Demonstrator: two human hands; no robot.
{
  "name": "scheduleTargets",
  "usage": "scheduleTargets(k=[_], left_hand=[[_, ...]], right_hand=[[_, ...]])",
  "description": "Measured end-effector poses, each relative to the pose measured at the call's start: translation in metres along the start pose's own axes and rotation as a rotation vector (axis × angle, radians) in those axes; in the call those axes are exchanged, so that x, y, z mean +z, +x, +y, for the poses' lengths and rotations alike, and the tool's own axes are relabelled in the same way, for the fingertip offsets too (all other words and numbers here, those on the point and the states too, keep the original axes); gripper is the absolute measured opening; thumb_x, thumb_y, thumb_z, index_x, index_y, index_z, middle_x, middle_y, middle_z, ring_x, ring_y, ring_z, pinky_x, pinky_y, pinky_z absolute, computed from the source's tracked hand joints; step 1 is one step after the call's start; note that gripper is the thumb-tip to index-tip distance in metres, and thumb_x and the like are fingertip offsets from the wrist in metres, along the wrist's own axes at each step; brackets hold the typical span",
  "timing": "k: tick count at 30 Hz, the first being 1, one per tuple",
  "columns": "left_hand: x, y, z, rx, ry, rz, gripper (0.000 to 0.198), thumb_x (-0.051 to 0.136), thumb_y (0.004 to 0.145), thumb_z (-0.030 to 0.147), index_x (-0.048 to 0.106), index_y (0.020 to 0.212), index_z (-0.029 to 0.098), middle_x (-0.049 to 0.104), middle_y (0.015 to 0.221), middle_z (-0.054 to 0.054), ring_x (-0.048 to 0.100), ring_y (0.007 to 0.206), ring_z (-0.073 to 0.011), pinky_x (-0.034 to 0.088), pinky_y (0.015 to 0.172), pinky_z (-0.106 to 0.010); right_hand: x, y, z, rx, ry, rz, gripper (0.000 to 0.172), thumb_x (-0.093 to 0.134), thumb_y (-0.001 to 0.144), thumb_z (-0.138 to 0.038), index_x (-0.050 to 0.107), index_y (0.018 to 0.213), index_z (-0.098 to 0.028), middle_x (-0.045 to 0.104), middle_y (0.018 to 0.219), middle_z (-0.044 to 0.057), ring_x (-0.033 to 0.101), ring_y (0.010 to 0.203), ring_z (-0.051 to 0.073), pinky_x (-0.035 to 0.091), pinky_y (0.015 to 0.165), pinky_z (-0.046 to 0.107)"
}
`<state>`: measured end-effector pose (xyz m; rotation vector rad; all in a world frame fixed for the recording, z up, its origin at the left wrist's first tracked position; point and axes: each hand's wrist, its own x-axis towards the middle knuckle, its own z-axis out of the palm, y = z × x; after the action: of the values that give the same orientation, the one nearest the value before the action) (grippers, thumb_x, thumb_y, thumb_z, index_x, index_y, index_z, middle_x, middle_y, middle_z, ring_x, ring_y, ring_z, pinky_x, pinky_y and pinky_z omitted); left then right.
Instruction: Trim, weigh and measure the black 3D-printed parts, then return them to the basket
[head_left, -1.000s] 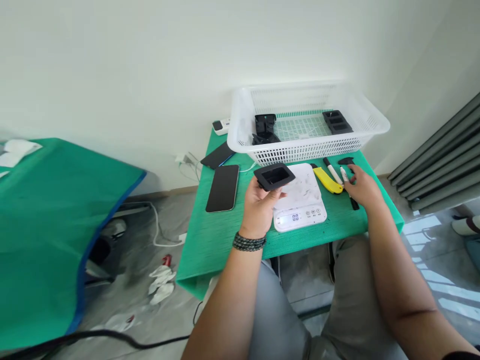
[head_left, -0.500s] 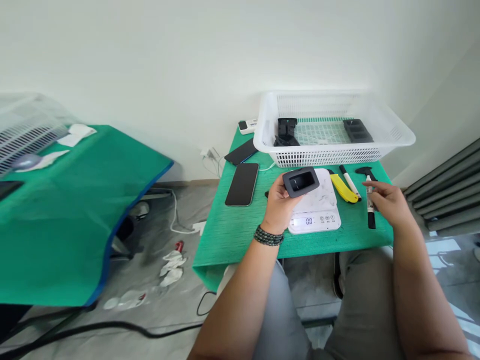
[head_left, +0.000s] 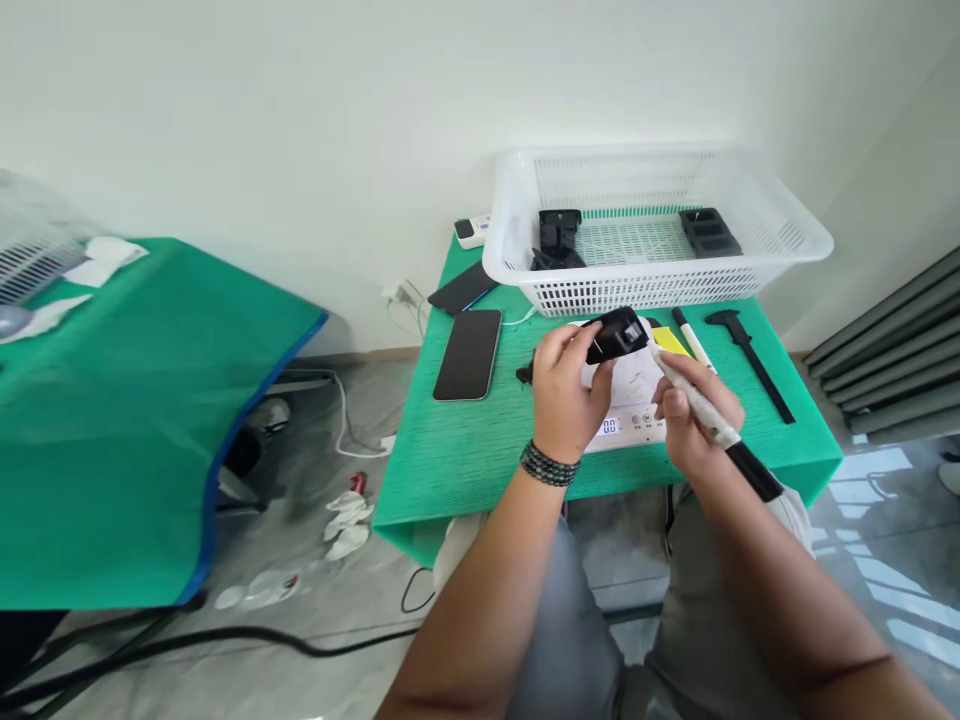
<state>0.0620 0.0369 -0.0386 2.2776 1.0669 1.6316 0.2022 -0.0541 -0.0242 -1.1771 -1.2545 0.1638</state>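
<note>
My left hand (head_left: 564, 392) is closed round a small black plastic part (head_left: 616, 335), held just above a white digital scale (head_left: 628, 400) on the green table (head_left: 480, 440). My right hand (head_left: 694, 415) grips a white marker with a black end (head_left: 712, 420), its tip pointing at the black part. The two hands are close together over the scale, whose display is lit.
A white mesh basket (head_left: 780, 255) with black parts stands at the table's back. A yellow utility knife (head_left: 670, 342), another marker (head_left: 691, 338) and black calipers (head_left: 750, 360) lie right of the scale. Two phones (head_left: 469, 352) lie left. A second green table (head_left: 127, 420) stands to the left; cables cross the floor.
My right hand picked the marker up from the table's right side and brought it over to the black part. My left hand tilted the part over the scale.
</note>
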Motion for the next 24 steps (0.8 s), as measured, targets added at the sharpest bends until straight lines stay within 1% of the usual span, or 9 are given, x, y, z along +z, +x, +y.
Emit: scheduleTargets(k=[2, 4, 7, 11, 16, 19, 20, 22, 24], left_hand=[[-0.001, -0.002, -0.001, 0.059, 0.059, -0.035, 0.034, 0.062, 0.098, 0.025, 0.068, 0.131, 0.018, 0.069, 0.122, -0.012, 0.065, 0.112, -0.0266, 0.057, 0.099, -0.046], [-0.002, -0.003, -0.003, 0.08, 0.09, -0.064, 0.035, 0.059, 0.099, 0.022, 0.066, 0.133, 0.019, 0.069, 0.125, -0.012, 0.065, 0.112, -0.0264, 0.057, 0.1, -0.046], [-0.004, -0.004, -0.004, 0.074, 0.102, -0.085, 0.036, 0.057, 0.1, 0.019, 0.065, 0.135, 0.021, 0.069, 0.126, -0.011, 0.065, 0.113, -0.0261, 0.056, 0.102, -0.046], [-0.008, -0.002, -0.001, 0.082, 0.087, -0.105, 0.036, 0.057, 0.1, 0.018, 0.065, 0.135, 0.021, 0.069, 0.126, -0.011, 0.065, 0.115, -0.0266, 0.056, 0.103, -0.046], [-0.011, 0.001, 0.0, 0.211, 0.061, -0.094, 0.036, 0.059, 0.099, 0.014, 0.065, 0.134, 0.02, 0.071, 0.125, -0.01, 0.066, 0.11, -0.0251, 0.057, 0.098, -0.044], [-0.011, 0.001, -0.001, 0.227, 0.059, -0.123, 0.036, 0.059, 0.1, 0.015, 0.065, 0.135, 0.021, 0.071, 0.126, -0.011, 0.066, 0.111, -0.0259, 0.056, 0.099, -0.046], [-0.012, 0.001, -0.002, 0.226, 0.061, -0.142, 0.036, 0.058, 0.1, 0.016, 0.065, 0.135, 0.021, 0.071, 0.126, -0.011, 0.066, 0.111, -0.0262, 0.056, 0.099, -0.046], [-0.012, 0.0, -0.001, 0.219, 0.065, -0.165, 0.034, 0.058, 0.101, 0.017, 0.066, 0.134, 0.021, 0.071, 0.125, -0.011, 0.066, 0.11, -0.0264, 0.056, 0.099, -0.047], [-0.011, 0.0, 0.0, 0.203, 0.075, -0.151, 0.033, 0.058, 0.1, 0.017, 0.066, 0.133, 0.02, 0.071, 0.124, -0.012, 0.066, 0.109, -0.0267, 0.057, 0.098, -0.046]], right_hand=[[0.005, -0.001, -0.004, -0.136, -0.051, 0.064, 0.035, 0.058, 0.102, -0.053, 0.074, 0.116, -0.025, 0.071, 0.071, 0.001, 0.068, 0.058, 0.018, 0.059, 0.06, 0.037], [0.008, -0.001, -0.004, -0.171, -0.072, 0.107, 0.03, 0.059, 0.102, -0.048, 0.075, 0.114, -0.025, 0.072, 0.072, 0.002, 0.069, 0.058, 0.019, 0.06, 0.061, 0.038], [0.007, -0.001, 0.002, -0.06, -0.06, 0.144, 0.027, 0.061, 0.101, -0.046, 0.076, 0.11, -0.026, 0.073, 0.073, 0.002, 0.069, 0.058, 0.019, 0.061, 0.063, 0.039], [0.006, -0.001, 0.007, 0.075, 0.053, 0.173, 0.026, 0.062, 0.1, -0.046, 0.077, 0.107, -0.026, 0.07, 0.068, -0.001, 0.067, 0.055, 0.017, 0.057, 0.058, 0.035], [0.007, 0.008, 0.006, 0.207, 0.296, 0.195, 0.022, 0.064, 0.099, -0.041, 0.076, 0.094, -0.023, 0.063, 0.056, -0.005, 0.055, 0.042, 0.011, 0.047, 0.046, 0.027], [0.003, 0.016, 0.011, 0.308, 0.417, 0.203, 0.025, 0.063, 0.096, -0.04, 0.075, 0.084, -0.022, 0.059, 0.052, -0.006, 0.051, 0.037, 0.011, 0.037, 0.037, 0.025], [0.0, 0.018, 0.014, 0.327, 0.406, 0.188, 0.025, 0.062, 0.096, -0.04, 0.074, 0.082, -0.022, 0.058, 0.05, -0.006, 0.05, 0.036, 0.011, 0.036, 0.037, 0.025], [-0.007, 0.024, 0.02, 0.302, 0.262, 0.176, 0.023, 0.065, 0.094, -0.037, 0.074, 0.081, -0.021, 0.058, 0.051, -0.005, 0.051, 0.039, 0.011, 0.04, 0.041, 0.026], [-0.014, 0.03, 0.027, 0.213, 0.063, 0.257, 0.019, 0.068, 0.092, -0.036, 0.075, 0.083, -0.02, 0.06, 0.054, -0.005, 0.055, 0.044, 0.012, 0.045, 0.048, 0.027]])
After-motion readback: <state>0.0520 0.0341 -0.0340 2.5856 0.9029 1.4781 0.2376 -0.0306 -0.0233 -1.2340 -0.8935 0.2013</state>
